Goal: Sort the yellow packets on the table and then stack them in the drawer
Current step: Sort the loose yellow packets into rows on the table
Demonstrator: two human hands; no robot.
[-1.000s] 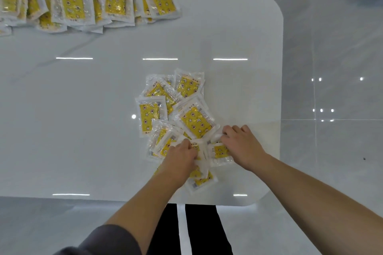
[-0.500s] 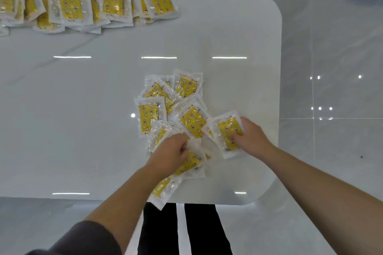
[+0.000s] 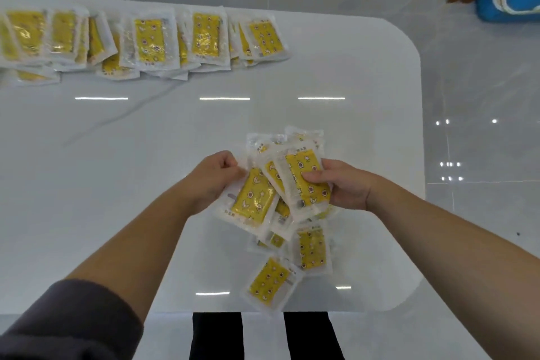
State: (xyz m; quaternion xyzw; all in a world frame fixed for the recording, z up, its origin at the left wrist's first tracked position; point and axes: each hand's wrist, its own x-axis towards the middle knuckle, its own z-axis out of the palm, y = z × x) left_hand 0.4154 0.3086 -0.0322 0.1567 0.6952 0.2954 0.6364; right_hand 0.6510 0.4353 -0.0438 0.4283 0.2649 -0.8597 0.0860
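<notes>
Light, soft and slick in clear film, the yellow packets [image 3: 304, 181] will likely slide apart when fanned; pinching across the flat faces near a sealed edge seems safest. The right hand [image 3: 347, 184] has its grip closed round a bundle of them above the table [image 3: 117, 184], thumb on top; the left hand [image 3: 213, 178] pinches one packet [image 3: 254, 199] by its upper end. Loose packets [image 3: 311, 245] lie near the front edge, a row [image 3: 149, 41] at the far left. No drawer shows.

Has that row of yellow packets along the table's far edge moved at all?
No. The row still lies along the table's far edge, ending short of its rounded corner.
</notes>
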